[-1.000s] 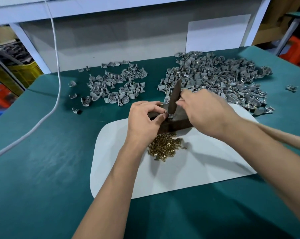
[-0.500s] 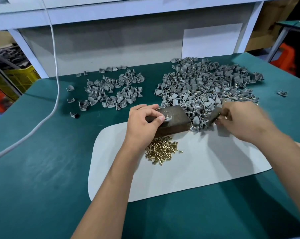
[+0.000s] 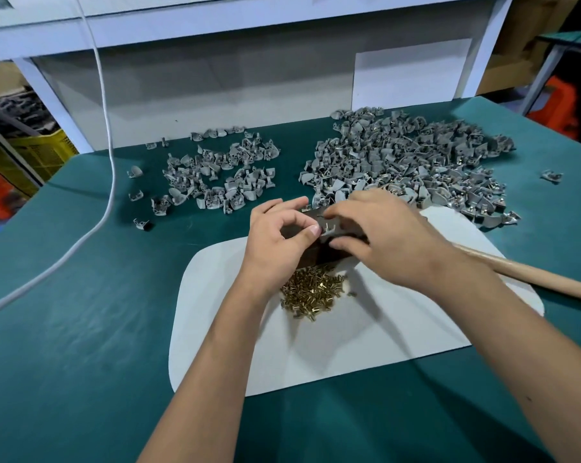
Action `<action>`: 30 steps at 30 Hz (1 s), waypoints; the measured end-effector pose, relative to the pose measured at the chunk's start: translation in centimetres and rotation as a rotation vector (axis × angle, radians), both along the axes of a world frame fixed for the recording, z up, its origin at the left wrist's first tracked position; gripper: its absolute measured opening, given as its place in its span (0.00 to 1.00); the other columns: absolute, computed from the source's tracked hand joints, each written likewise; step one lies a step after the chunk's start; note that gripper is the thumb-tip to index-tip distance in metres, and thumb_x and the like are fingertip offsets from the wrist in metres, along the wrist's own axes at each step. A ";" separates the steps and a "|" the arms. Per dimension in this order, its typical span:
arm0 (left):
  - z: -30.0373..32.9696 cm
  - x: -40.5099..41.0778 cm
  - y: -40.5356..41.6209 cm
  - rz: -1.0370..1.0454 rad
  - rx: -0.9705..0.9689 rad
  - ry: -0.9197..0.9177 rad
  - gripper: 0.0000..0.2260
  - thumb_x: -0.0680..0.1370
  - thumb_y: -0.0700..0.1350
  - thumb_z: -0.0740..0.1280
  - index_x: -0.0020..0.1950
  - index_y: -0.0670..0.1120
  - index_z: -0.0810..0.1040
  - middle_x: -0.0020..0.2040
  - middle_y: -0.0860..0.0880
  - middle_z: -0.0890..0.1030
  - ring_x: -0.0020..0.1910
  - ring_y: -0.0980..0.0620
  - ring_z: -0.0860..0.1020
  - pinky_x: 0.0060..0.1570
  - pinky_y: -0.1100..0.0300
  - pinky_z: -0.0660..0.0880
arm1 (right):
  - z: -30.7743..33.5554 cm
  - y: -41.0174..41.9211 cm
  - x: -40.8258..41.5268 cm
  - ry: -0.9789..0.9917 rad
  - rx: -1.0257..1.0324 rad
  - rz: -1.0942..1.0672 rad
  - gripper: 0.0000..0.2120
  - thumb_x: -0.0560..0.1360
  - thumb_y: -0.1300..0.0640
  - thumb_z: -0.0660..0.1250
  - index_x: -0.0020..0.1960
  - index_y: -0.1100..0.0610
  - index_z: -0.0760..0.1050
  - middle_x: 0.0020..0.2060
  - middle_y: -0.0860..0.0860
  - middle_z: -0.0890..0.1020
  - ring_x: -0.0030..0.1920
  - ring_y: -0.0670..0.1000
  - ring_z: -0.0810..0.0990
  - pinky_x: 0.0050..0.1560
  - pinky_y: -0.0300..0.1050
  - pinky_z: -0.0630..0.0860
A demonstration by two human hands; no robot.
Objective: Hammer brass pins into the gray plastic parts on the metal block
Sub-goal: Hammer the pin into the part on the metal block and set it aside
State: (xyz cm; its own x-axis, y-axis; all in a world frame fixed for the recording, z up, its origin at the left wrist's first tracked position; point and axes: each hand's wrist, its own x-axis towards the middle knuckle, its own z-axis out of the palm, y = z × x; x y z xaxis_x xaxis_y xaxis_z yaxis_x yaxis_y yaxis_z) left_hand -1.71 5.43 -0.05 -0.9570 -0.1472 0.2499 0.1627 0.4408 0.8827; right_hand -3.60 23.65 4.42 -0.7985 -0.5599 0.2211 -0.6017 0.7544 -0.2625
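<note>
A dark metal block (image 3: 319, 256) stands at the far edge of a white mat (image 3: 349, 349). My left hand (image 3: 277, 237) grips its left end, thumb beside a gray plastic part (image 3: 327, 228) on top of it. My right hand (image 3: 386, 237) reaches over the block from the right, forefinger and thumb tips at that part. The wooden hammer handle (image 3: 533, 279) runs out from under my right wrist; the hammer head is hidden by the hand. A heap of brass pins (image 3: 312, 294) lies on the mat just in front of the block.
A large pile of gray parts (image 3: 412, 162) lies behind the block to the right, and a smaller pile (image 3: 219, 177) to the left, with loose parts around it. A white cable (image 3: 110, 182) hangs at the far left. The green table meets a wall at the back.
My right hand lifted the hammer off the block, swung right to the large pile, and has come back over the block. My left hand has stayed on the block.
</note>
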 end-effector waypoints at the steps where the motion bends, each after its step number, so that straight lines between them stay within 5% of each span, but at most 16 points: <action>1: -0.1 -0.1 -0.1 -0.007 -0.005 0.005 0.10 0.76 0.39 0.74 0.41 0.54 0.84 0.65 0.53 0.81 0.74 0.50 0.66 0.76 0.48 0.59 | -0.1 -0.4 -0.1 0.027 0.000 0.030 0.13 0.79 0.46 0.68 0.62 0.47 0.78 0.49 0.45 0.78 0.55 0.51 0.75 0.58 0.53 0.74; 7: -0.8 -0.9 -1.7 0.176 0.125 0.032 0.09 0.80 0.45 0.71 0.41 0.48 0.87 0.58 0.53 0.84 0.65 0.51 0.77 0.69 0.45 0.71 | 0.0 -0.8 -1.7 0.102 0.004 -0.008 0.13 0.80 0.42 0.64 0.49 0.50 0.81 0.42 0.47 0.80 0.46 0.51 0.77 0.52 0.53 0.78; 11: -2.2 -1.1 -4.7 0.508 -0.222 0.075 0.12 0.81 0.50 0.69 0.42 0.45 0.85 0.46 0.53 0.83 0.56 0.55 0.71 0.62 0.57 0.65 | -0.1 0.1 -3.7 0.089 -0.006 -0.142 0.19 0.78 0.37 0.64 0.42 0.51 0.79 0.37 0.48 0.81 0.39 0.51 0.78 0.47 0.52 0.79; 14: -2.9 -1.3 -6.4 0.550 -0.464 0.013 0.13 0.82 0.53 0.64 0.56 0.47 0.84 0.62 0.47 0.82 0.69 0.47 0.67 0.70 0.58 0.59 | -0.4 0.6 -5.2 0.050 0.014 -0.231 0.21 0.77 0.35 0.65 0.39 0.52 0.78 0.33 0.50 0.80 0.36 0.52 0.78 0.44 0.50 0.79; 16: -3.3 -1.9 -6.8 0.490 -0.535 -0.083 0.18 0.84 0.55 0.61 0.70 0.50 0.78 0.77 0.43 0.70 0.79 0.46 0.57 0.79 0.53 0.51 | -0.5 1.0 -5.8 0.040 0.006 -0.303 0.24 0.75 0.34 0.68 0.34 0.53 0.76 0.29 0.51 0.80 0.33 0.53 0.78 0.43 0.51 0.80; 19: -3.8 -2.5 -7.0 0.385 -0.610 -0.177 0.24 0.84 0.60 0.56 0.80 0.55 0.66 0.83 0.48 0.56 0.83 0.47 0.45 0.81 0.50 0.43 | -0.2 1.1 -5.7 0.082 -0.067 -0.375 0.25 0.74 0.34 0.70 0.29 0.52 0.74 0.28 0.53 0.80 0.33 0.55 0.79 0.42 0.48 0.78; 24: -3.9 -2.7 -7.1 0.374 -0.620 -0.198 0.24 0.85 0.58 0.55 0.79 0.52 0.68 0.83 0.50 0.59 0.83 0.47 0.45 0.81 0.49 0.45 | 1.0 -2.6 -0.9 0.017 -0.037 -0.006 0.15 0.76 0.38 0.67 0.40 0.47 0.76 0.36 0.45 0.80 0.39 0.48 0.78 0.47 0.51 0.80; 28: -3.5 -2.8 -7.3 0.363 -0.625 -0.081 0.17 0.84 0.50 0.62 0.68 0.44 0.79 0.74 0.45 0.73 0.78 0.44 0.62 0.78 0.59 0.51 | -0.2 -6.7 3.1 -0.010 0.116 0.391 0.04 0.80 0.50 0.67 0.50 0.50 0.79 0.47 0.46 0.80 0.47 0.52 0.80 0.48 0.52 0.78; 30: -3.4 -2.6 -7.1 0.378 -0.568 -0.018 0.12 0.82 0.46 0.66 0.61 0.43 0.83 0.66 0.47 0.78 0.70 0.44 0.70 0.68 0.64 0.60 | -1.2 -7.7 3.5 0.061 0.206 0.419 0.05 0.80 0.57 0.65 0.55 0.51 0.77 0.52 0.48 0.78 0.49 0.56 0.80 0.42 0.50 0.74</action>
